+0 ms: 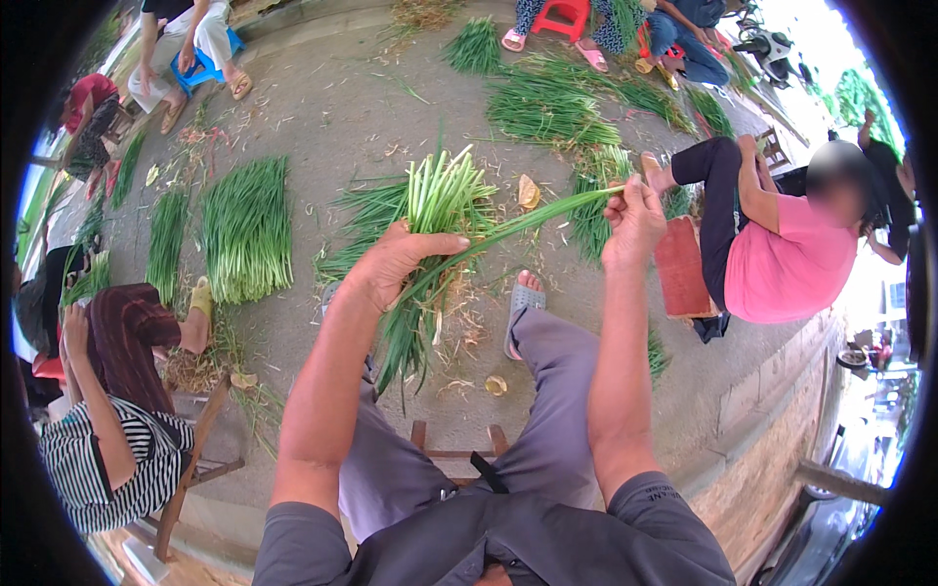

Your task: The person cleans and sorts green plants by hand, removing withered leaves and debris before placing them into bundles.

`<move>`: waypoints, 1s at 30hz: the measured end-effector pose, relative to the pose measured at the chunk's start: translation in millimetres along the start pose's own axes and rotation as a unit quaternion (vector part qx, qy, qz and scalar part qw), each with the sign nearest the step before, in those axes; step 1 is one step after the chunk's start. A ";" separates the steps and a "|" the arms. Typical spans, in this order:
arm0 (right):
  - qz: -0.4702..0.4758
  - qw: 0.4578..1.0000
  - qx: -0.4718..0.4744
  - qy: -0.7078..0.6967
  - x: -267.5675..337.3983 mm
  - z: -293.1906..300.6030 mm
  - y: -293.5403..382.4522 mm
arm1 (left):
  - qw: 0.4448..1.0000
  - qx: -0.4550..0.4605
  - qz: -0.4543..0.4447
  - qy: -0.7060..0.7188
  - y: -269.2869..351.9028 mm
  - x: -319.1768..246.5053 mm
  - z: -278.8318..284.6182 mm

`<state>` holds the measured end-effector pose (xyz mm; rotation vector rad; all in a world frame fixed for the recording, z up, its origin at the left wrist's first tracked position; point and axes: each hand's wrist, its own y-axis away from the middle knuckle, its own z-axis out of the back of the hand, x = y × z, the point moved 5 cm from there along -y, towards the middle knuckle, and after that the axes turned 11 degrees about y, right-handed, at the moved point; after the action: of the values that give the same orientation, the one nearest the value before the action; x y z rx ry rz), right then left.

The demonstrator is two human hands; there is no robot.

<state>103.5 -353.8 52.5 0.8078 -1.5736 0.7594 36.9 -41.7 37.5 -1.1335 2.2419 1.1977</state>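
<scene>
My left hand (pixel 396 260) grips a bunch of garlic chives (pixel 443 192), pale stem ends pointing away from me and green leaves hanging down below the fist. Its thumb lies across the leaves. Between the thumb and fingers of my right hand (pixel 634 220), off to the right, are the pale ends of a thin strand of chives (pixel 546 217). This strand stretches slantwise back to my left hand, where its leaves cross the bunch. Beneath the bunch, a loose pile of chives (pixel 366 223) lies on the concrete ground, partly hidden by my left hand and the bunch.
Sorted chives (pixel 249 231) lie on the left. More heaps (pixel 553 106) spread at the upper right. A seated person in a pink shirt (pixel 791 256) is close on the right beside a red block (pixel 681 267). Another in a striped top (pixel 117 461) sits at left.
</scene>
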 end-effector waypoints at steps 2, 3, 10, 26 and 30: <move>-0.001 0.999 -0.033 0.003 -1.8 16.5 -8.7 | 1.000 -0.011 -0.012 -0.008 -0.1 -1.9 5.0; -0.003 0.999 -0.052 0.001 -2.3 23.7 -12.0 | 1.000 -0.018 -0.023 -0.012 -0.8 -2.9 8.1; 0.011 0.987 -0.161 -0.004 0.1 77.3 -31.1 | 0.995 -0.074 -0.070 -0.018 1.9 -13.0 23.7; -0.057 0.972 -0.224 0.029 -23.7 240.3 4.9 | 0.985 -0.117 -0.113 0.054 -3.6 -15.8 27.2; -0.112 0.961 -0.254 0.023 -55.8 360.1 56.8 | 0.986 -0.080 -0.114 0.094 -21.2 -7.2 40.2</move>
<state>-133.4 -615.4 -54.5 0.5666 -1.5097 0.1906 55.7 -12.3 7.6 -1.5800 2.1019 1.2380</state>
